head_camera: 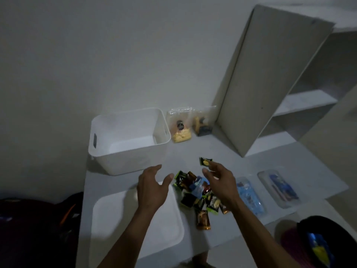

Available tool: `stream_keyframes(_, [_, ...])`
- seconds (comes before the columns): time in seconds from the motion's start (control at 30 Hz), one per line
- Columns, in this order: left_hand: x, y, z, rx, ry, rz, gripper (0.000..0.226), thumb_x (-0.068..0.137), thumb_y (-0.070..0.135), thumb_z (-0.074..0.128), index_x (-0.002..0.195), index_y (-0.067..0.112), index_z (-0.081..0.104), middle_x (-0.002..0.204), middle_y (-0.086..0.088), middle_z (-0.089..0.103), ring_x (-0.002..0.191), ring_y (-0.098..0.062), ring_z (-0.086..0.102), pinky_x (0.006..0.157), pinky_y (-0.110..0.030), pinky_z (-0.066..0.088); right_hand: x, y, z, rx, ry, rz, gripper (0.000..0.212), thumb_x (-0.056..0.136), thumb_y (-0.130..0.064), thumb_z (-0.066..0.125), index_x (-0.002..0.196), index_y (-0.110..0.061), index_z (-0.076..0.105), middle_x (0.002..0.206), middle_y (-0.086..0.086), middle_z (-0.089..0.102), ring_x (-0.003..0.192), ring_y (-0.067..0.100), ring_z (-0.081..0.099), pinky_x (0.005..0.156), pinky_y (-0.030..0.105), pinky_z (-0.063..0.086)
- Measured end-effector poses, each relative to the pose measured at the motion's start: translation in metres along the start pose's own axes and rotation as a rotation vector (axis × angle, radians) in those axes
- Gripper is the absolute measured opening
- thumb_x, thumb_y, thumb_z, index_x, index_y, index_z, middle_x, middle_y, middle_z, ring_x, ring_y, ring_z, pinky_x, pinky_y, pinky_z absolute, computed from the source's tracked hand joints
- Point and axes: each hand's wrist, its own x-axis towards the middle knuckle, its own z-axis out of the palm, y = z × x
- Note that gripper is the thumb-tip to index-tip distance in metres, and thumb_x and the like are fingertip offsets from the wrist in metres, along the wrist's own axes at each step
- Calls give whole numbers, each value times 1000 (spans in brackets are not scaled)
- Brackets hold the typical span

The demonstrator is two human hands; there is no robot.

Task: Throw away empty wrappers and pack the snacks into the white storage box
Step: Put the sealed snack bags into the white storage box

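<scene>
Fingers (pixel 211 165) of right hand (pixel 220 180) | pinch snack packet (pixel 205 162) | above pile (pixel 199 192)

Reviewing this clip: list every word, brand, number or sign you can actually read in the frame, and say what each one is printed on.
None can be read.
Small green wrapper held in the right hand: print blurred.
Pile of snack packets on the table: print too small and blurred.
Two clear bags beside the white storage box: dark labels, unreadable.
Two blue packs at right: print blurred.
</scene>
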Motion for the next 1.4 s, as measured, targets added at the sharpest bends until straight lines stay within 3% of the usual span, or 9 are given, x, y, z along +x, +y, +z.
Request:
stream_keyframes(0.17, [62,54,53,-57,-5,93,42,84,42,70,121,22,65,128,1,62,121,-17,53,105,-41,42,101,3,-38,35,23,5,44,88,-42,68,127,-22,62,110,-3,67,96,12,64,81,27,49])
stream_keyframes(0.33, [142,105,106,-49,83,70,46,86,39,70,126,20,61,128,1,62,118,-14,56,100,-37,47,214,-3,-63,78,-10,14,44,90,-34,70,128,-14,61,111,-1,64,94,12,60,80,24,45])
stream_keyframes(0.53, [243,111,155,-23,231,-181,63,85,39,70,134,3,53,134,-16,58,124,-31,54,105,-39,43,337,1,-61,30,-29,-13,44,84,-22,75,125,-11,63,107,5,69,98,17,65,82,15,45])
stream_keyframes(0.73, [310,100,181,-17,302,-380,53,86,20,68,127,-6,46,124,-25,56,117,-37,53,94,-36,40,414,16,-40,-16,-101,-18,76,78,-13,80,144,-17,44,137,3,55,119,19,57,100,27,46])
stream_keyframes(0.83, [328,88,187,-65,274,-469,60,85,15,65,135,-4,37,128,-19,54,117,-33,53,93,-33,42,430,21,-31,-37,-122,-20,82,68,-5,85,141,-17,48,125,8,62,105,21,62,91,31,53])
stream_keyframes(0.93, [342,71,193,-122,258,-472,62,86,7,61,140,0,30,131,-16,52,119,-32,52,96,-34,43,440,21,-30,-72,-139,-47,71,70,4,80,134,-12,54,113,8,64,91,16,58,70,11,48])
stream_keyframes(1.1, [346,64,194,-146,290,-424,56,83,5,67,131,0,38,105,-11,55,96,-25,57,77,-21,36,447,14,-35,-325,-272,-161,41,80,-8,75,118,-14,63,98,0,63,90,17,59,80,24,43])
stream_keyframes(1.23, [339,69,188,-9,297,-291,46,80,7,71,121,3,51,95,-6,56,87,-21,54,71,-15,33,446,7,-39,-429,-292,-167,21,72,-14,72,80,-32,65,85,-4,71,87,23,68,78,35,55])
stream_keyframes(1.4, [334,68,173,392,156,-73,14,83,17,68,95,11,68,96,-11,65,95,-32,60,81,-38,47,441,-17,-46,-810,-364,-301,16,84,-27,67,99,-30,72,105,1,72,99,26,66,76,30,49])
